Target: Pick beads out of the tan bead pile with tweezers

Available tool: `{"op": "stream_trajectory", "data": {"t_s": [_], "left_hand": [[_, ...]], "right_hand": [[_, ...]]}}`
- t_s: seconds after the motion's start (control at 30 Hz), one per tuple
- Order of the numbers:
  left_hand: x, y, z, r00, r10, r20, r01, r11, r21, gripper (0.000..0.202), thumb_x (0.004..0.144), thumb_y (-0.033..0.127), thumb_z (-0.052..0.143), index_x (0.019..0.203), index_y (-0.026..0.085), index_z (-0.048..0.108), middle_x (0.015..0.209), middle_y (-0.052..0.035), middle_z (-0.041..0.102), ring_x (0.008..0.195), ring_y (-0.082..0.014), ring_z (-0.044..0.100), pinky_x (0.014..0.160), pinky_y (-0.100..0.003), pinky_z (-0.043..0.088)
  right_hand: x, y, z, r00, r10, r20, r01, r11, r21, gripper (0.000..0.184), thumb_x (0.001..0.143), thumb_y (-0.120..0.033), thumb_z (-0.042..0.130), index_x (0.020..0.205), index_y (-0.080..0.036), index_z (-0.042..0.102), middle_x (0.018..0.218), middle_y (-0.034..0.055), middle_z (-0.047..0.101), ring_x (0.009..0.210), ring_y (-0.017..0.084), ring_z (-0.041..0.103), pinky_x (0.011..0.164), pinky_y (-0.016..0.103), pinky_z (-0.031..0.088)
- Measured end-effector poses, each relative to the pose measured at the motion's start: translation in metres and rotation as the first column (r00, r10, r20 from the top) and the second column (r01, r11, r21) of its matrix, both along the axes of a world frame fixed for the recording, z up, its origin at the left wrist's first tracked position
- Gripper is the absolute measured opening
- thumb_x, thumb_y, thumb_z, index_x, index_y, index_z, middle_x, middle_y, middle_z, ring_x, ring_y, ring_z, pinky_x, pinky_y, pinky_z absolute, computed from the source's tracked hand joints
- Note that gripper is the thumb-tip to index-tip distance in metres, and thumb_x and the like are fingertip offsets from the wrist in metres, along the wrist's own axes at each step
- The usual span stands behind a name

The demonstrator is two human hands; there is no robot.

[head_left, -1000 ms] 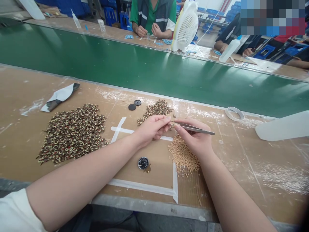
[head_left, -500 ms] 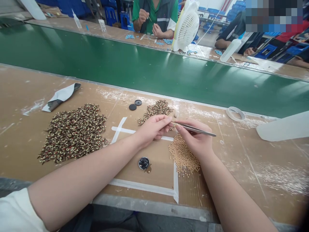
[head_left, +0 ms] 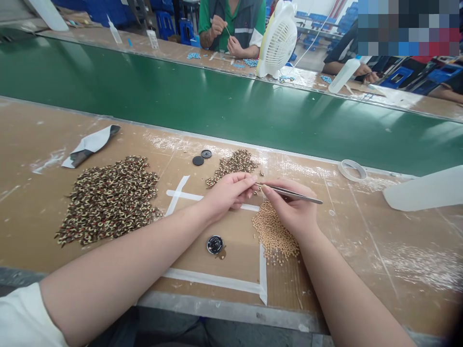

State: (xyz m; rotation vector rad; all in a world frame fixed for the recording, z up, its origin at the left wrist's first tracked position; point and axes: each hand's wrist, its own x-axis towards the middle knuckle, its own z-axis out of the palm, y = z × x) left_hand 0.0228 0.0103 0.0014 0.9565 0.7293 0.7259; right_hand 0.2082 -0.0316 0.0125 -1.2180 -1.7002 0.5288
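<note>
Metal tweezers (head_left: 296, 194) lie in the grip of my right hand (head_left: 291, 205), their tips pointing left at my left fingertips. My left hand (head_left: 235, 190) is pinched closed at those tips; whatever small piece it holds is hidden by the fingers. Just behind the hands is a small pile of dark and cream pieces (head_left: 235, 164). Below my right hand spreads a heap of tan beads (head_left: 275, 231). A small round dish of black, glossy stuff (head_left: 215, 245) sits nearer me, inside white tape strips (head_left: 217, 280). At left lies a larger heap of dark, cream and red-flecked pieces (head_left: 108, 200).
Two black discs (head_left: 198, 160) lie behind the tape. A tape roll (head_left: 352, 170) and a white bottle (head_left: 423, 189) are at right, a crumpled wrapper (head_left: 90, 145) at left. Beyond the green belt (head_left: 217, 106), people work near a fan (head_left: 278, 41).
My hands and the tweezers hold nearly the same pose. Across the belt, the hands of the person in green have shifted slightly. The view has moved a little.
</note>
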Motion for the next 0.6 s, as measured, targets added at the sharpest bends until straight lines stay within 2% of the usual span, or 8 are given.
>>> {"op": "stream_trajectory", "data": {"t_s": [0.6], "left_hand": [[0.0001,0.0000,-0.0009,1.000,-0.005,0.017,0.005,1.000,-0.013,0.031,0.094,0.043,0.066,0.080,0.017,0.058,0.067,0.0045,0.051,0.043,-0.0015,0.022,0.042,-0.021,0.010]], "right_hand": [[0.0002,0.0008,-0.0045,1.000,0.005,-0.009,-0.005,0.999,0.034,0.010,0.091,-0.025,0.074,0.098,-0.025,0.081,0.091,0.0025,0.082,0.077,0.018,0.076,0.064,0.031,0.058]]}}
